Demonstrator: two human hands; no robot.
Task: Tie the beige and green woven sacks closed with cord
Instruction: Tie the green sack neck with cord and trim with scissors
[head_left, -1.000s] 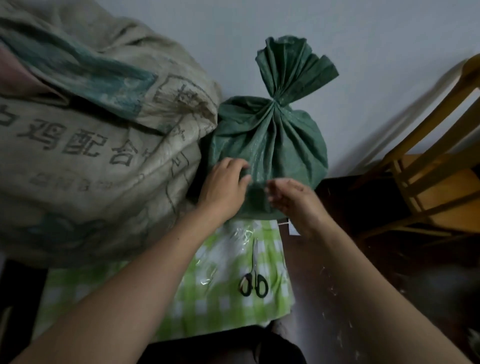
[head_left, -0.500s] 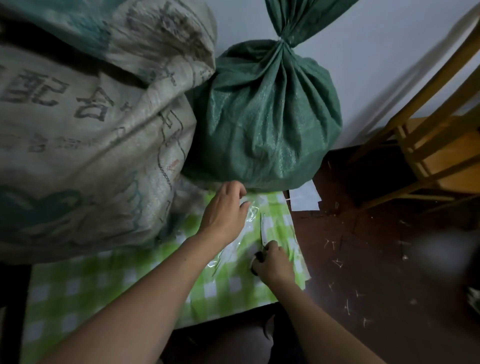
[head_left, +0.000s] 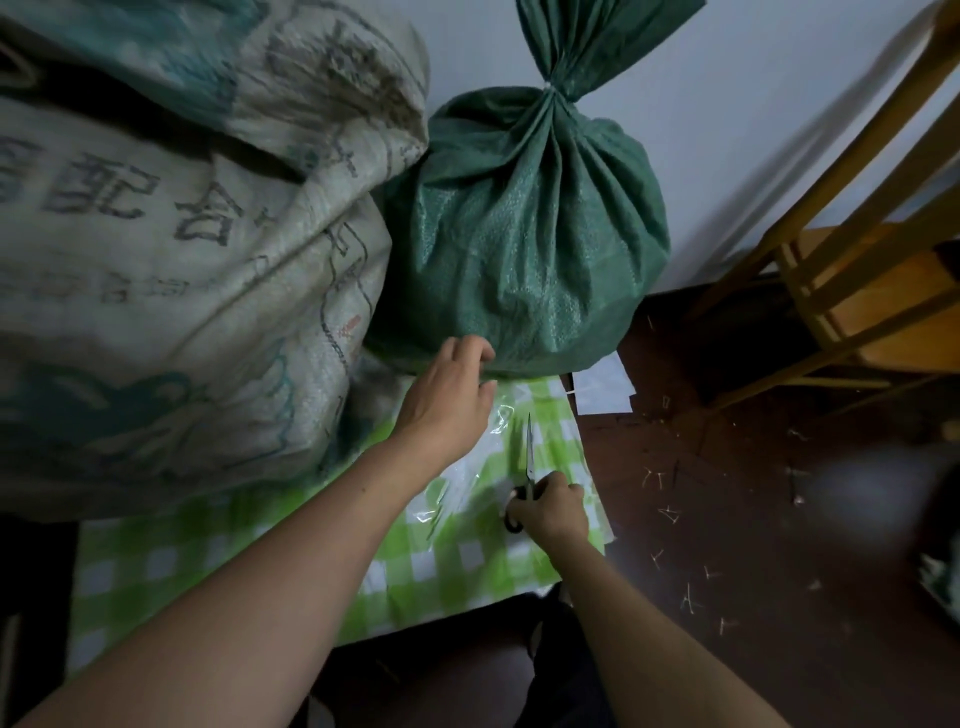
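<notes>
A green woven sack (head_left: 524, 234) stands against the wall, its neck gathered and bound by a pale cord (head_left: 549, 88). To its left a big beige printed sack (head_left: 171, 270) leans over the table. My left hand (head_left: 447, 400) hovers with relaxed fingers at the green sack's lower edge. Below it, my right hand (head_left: 550, 512) grips the black handles of a pair of scissors (head_left: 529, 457), blades pointing away from me over the cloth.
A green-and-white checked cloth (head_left: 457, 561) under clear plastic covers the table. White paper (head_left: 602, 389) lies at the table's corner. A wooden chair (head_left: 857, 270) stands to the right. Small clippings litter the dark floor (head_left: 727, 519).
Both hands dropped from the green sack's front. My right hand went down to the table and took hold of the scissors. The view tilted downward.
</notes>
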